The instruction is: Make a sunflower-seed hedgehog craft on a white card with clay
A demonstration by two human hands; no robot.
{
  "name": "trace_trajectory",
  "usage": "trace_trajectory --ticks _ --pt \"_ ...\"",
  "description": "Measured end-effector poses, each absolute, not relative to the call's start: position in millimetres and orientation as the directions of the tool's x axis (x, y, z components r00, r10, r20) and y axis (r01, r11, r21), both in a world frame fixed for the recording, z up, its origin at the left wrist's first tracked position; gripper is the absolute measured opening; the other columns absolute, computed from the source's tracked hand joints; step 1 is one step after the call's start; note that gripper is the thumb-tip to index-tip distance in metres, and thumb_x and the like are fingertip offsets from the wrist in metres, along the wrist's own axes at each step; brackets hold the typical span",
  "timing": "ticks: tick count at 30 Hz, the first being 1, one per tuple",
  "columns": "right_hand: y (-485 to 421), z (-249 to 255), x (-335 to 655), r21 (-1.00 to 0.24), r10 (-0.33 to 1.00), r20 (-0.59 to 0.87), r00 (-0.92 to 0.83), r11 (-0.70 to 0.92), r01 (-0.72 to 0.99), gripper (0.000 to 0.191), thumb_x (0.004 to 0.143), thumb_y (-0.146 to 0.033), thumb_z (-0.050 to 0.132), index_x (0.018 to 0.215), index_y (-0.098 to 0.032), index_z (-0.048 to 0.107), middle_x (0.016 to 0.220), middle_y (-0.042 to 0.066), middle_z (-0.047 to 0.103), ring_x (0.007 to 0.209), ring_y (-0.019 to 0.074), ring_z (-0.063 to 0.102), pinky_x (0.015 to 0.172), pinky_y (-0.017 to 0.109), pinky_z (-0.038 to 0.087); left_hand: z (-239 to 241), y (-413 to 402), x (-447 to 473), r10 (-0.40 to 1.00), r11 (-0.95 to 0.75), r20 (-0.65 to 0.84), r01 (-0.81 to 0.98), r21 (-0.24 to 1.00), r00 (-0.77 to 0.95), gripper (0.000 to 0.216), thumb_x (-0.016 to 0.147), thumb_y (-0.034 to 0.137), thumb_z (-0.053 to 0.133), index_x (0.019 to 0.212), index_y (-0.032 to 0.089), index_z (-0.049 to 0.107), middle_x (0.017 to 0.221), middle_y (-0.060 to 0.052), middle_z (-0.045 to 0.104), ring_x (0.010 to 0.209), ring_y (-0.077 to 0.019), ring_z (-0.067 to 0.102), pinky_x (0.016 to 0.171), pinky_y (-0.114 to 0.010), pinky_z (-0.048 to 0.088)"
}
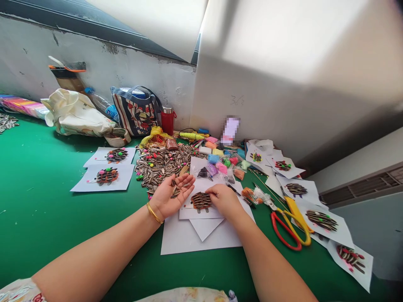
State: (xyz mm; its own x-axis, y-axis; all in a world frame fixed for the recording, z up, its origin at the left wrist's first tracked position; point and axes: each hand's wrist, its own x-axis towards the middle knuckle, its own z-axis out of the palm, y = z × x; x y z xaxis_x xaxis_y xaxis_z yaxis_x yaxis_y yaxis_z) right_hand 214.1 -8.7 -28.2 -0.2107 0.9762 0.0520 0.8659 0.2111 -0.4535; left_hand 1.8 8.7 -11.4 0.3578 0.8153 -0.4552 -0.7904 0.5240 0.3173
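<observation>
My left hand (pixel 174 193) is turned palm up, fingers stretched, with several striped sunflower seeds (pixel 175 191) lying on it. Beside it, my right hand (pixel 226 200) has thumb and finger pinched together at the right edge of a hedgehog figure (pixel 201 201). Whatever that pinch holds is hidden. Rows of sunflower seeds cover the hedgehog's orange body on a white sheet (pixel 189 213). More white paper (pixel 176 241) lies underneath. Behind my left hand spreads a large heap of sunflower seeds (pixel 163 163) dotted with small coloured balls.
Finished-looking hedgehog sheets lie left (pixel 121 182) and right (pixel 343 209). Scissors (pixel 288 230) and a yellow utility knife (pixel 297 214) are right of the paper. Bagged coloured clay (pixel 222 167), a red flask (pixel 167 121), a striped bag (pixel 135 111) and a cream bag (pixel 75 113) stand along the wall.
</observation>
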Motion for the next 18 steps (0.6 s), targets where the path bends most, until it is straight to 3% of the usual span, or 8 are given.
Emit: trace_trajectory --ticks 18 --pt "-9.1 -23.0 211.3 -0.378 0.968 0.055 -0.246 0.248 0.892 0.032 0.081 -0.013 0.05 0.096 -0.024 0.076 0.095 0.001 0.074 0.09 0.0174 0.063 0.079 0.026 0.043 -15.6 8.9 1.1 0.815 0.528 -0.442 -0.793 0.303 0.374 0.033 0.099 0.029 0.036 0.103 0.009 0.062 0.107 -0.016 0.069 0.114 -0.0264 0.062 0.095 -0.041 0.053"
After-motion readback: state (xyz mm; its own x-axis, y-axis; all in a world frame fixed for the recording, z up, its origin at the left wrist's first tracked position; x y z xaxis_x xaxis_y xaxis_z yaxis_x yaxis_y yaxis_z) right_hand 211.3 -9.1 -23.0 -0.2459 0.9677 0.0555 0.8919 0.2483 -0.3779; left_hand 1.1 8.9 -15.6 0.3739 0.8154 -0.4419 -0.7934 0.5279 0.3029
